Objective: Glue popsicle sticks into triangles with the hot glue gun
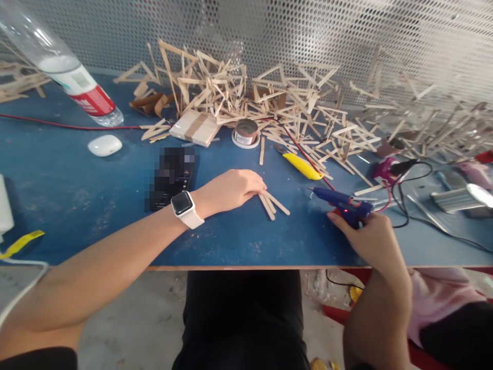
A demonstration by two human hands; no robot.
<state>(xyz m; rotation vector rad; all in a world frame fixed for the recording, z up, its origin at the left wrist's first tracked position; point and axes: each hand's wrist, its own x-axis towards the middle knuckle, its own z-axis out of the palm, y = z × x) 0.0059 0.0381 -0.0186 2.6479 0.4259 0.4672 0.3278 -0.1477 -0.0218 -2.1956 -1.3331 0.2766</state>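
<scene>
My left hand [241, 186], with a white smartwatch [182, 203] on its wrist, reaches over the blue tabletop. Its fingers are bent and pressed together on the ends of a few wooden craft sticks [274, 204], which fan out toward the table's front edge. To the right, my right hand [372, 239] is wrapped round a dark blue hot glue gun [342, 203]. A small red light glows on the gun. Its nozzle points left, above the table and apart from the sticks, with a thin strand hanging under the tip. A yellow utility knife [302, 166] lies beyond the gun.
A tangled heap of craft sticks [215, 82] runs along the perforated metal screen [269, 31]. Nearer are a stick bundle [195, 127], a small round tin [245, 132], a phone [173, 174], a white case [105, 145] and a water bottle [82, 87]. Cables [402, 198] cross the right side.
</scene>
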